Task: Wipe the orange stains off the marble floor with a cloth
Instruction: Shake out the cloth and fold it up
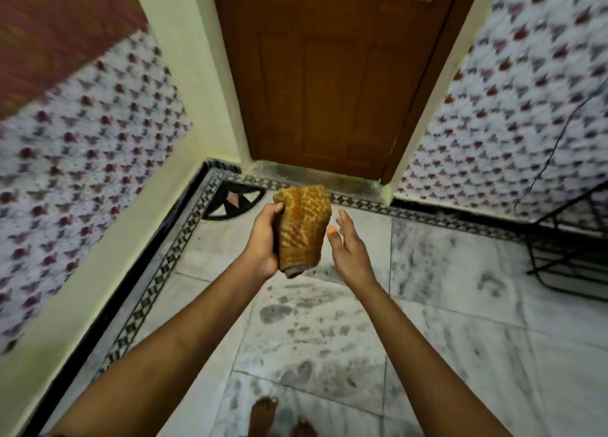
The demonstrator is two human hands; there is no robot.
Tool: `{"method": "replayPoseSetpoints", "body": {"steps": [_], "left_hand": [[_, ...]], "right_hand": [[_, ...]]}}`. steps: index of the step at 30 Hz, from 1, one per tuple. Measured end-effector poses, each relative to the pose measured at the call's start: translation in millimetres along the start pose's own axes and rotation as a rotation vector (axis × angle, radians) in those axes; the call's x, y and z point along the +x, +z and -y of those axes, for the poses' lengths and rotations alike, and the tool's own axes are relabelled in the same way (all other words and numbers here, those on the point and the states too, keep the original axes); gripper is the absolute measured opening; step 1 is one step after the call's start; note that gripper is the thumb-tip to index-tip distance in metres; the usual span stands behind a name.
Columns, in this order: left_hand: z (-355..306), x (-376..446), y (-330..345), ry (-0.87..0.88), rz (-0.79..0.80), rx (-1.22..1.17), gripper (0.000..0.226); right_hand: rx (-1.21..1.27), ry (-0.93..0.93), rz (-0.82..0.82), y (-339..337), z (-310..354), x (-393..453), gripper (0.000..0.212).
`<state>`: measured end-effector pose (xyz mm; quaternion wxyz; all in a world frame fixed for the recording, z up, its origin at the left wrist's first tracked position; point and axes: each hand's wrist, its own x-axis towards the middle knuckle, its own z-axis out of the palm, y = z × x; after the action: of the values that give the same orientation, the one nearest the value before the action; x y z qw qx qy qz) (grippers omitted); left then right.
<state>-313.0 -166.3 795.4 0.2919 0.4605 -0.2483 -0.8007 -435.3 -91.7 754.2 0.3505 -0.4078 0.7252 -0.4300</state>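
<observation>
At my feet (263, 417), the marble floor (460, 338) carries grey smudges and mottling, but I can't pick out a clear orange stain anywhere on it, so one risk is wiping the wrong patch while the real marks sit outside my view. Further out, my left hand (263, 242) holds the bunched orange patterned cloth (302, 226) up in the air, fingers and thumb curled round its side, well above the tiles. My right hand (348, 249) hovers just beside it with fingers spread, holding nothing, and its thumb tip looks orange. That colour could smear back onto the marble if I touch down bare-handed. Held loosely in a wad by one hand, the cloth might slip or drag unevenly. Beyond it lie the patterned border tiles (158, 272), the black wire rack (572, 239) at right, and the closed wooden door (329, 74).
</observation>
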Motion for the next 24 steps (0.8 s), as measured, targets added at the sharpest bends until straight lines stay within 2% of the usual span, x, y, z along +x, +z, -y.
{"method": "replayPoseSetpoints", "body": {"steps": [3, 8, 14, 16, 18, 20, 24], "left_hand": [[-16.7, -50.4, 14.1, 0.08, 0.059, 0.0, 0.036], [-34.5, -97.1, 12.1, 0.172, 0.127, 0.003, 0.036], [-55.3, -114.2, -7.9, 0.208, 0.011, 0.124, 0.04], [-66.0, -122.3, -14.7, 0.213, -0.014, 0.185, 0.034], [-75.8, -129.5, -20.8, 0.238, -0.005, 0.234, 0.024], [-81.6, -135.9, -26.3, 0.238, 0.04, 0.284, 0.024], [-81.5, -146.1, -35.2, 0.25, 0.071, 0.422, 0.022]], "right_hand": [[0.237, 0.035, 0.009, -19.0, 48.7, -22.1, 0.047], [0.403, -0.035, -0.138, -34.6, 97.3, -53.4, 0.03], [0.42, -0.096, -0.188, -40.3, 142.0, -74.8, 0.017], [0.452, -0.104, -0.204, -37.3, 162.9, -81.0, 0.016], [0.463, -0.093, -0.205, -31.0, 179.0, -87.0, 0.019], [0.497, -0.067, -0.202, -22.9, 191.2, -93.8, 0.02], [0.562, 0.019, -0.219, -6.4, 196.1, -101.3, 0.003]]}}
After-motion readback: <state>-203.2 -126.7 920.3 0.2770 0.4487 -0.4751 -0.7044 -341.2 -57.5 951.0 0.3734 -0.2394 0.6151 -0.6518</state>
